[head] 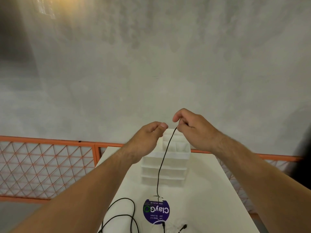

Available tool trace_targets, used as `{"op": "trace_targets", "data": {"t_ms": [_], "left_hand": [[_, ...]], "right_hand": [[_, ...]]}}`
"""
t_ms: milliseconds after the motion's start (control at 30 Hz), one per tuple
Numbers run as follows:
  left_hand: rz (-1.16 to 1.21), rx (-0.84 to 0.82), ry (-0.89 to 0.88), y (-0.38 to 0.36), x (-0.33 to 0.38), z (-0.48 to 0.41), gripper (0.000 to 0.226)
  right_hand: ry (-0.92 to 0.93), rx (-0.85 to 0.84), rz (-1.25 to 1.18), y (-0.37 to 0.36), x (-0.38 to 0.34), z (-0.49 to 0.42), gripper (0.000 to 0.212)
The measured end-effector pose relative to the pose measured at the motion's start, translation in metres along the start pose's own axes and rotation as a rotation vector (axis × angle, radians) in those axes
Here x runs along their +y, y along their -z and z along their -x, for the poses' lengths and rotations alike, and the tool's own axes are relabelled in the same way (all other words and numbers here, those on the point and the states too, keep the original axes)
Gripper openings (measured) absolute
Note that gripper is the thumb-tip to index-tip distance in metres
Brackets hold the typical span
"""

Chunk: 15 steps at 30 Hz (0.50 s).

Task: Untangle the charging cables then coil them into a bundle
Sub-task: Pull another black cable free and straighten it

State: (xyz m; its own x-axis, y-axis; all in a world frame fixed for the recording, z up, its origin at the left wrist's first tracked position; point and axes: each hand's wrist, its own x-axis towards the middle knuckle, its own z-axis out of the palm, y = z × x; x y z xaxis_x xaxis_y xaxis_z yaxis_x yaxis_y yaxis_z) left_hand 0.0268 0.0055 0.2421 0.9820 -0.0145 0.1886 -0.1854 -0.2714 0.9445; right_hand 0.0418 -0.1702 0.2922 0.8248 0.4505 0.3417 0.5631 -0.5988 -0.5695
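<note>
My right hand [193,130] is raised above the white table [210,190] and pinches a thin black charging cable [162,158] between its fingertips. The cable hangs from that pinch down to the table near a round purple sticker. My left hand [148,137] is raised beside the right one with its fingers curled; whether it holds any cable I cannot make out. More black cable [125,214] lies in loose loops at the table's near left. Plug ends [184,226] show at the bottom edge.
A white stepped organiser with small compartments [165,167] stands on the table behind the hanging cable. A round purple sticker [156,210] is on the tabletop. An orange mesh railing [50,165] runs along the far side, before a grey concrete wall.
</note>
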Motion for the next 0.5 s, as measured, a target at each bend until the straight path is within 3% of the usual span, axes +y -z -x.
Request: {"op": "trace_targets", "data": {"t_ms": [100,167,300,400,500], "left_hand": [[0.154,-0.18,0.043,-0.007,0.005,0.003,0.034],[0.195,-0.166,0.04,-0.01,0.008,0.004,0.031],[-0.056,0.004,0.026,0.002,0.012,-0.001,0.036],[-0.251,0.013,0.009,0.009,0.014,0.0,0.038],[-0.357,-0.012,-0.012,0.009,0.015,0.002,0.043]], "right_hand": [[0.006,0.016,-0.016,-0.001,-0.003,-0.001,0.024],[0.011,0.015,-0.015,-0.001,-0.003,-0.001,0.023],[-0.064,-0.071,0.056,0.0,0.01,0.0,0.014],[-0.15,-0.169,0.077,0.0,0.019,0.003,0.027],[-0.231,-0.225,-0.022,0.001,0.022,0.004,0.027]]}}
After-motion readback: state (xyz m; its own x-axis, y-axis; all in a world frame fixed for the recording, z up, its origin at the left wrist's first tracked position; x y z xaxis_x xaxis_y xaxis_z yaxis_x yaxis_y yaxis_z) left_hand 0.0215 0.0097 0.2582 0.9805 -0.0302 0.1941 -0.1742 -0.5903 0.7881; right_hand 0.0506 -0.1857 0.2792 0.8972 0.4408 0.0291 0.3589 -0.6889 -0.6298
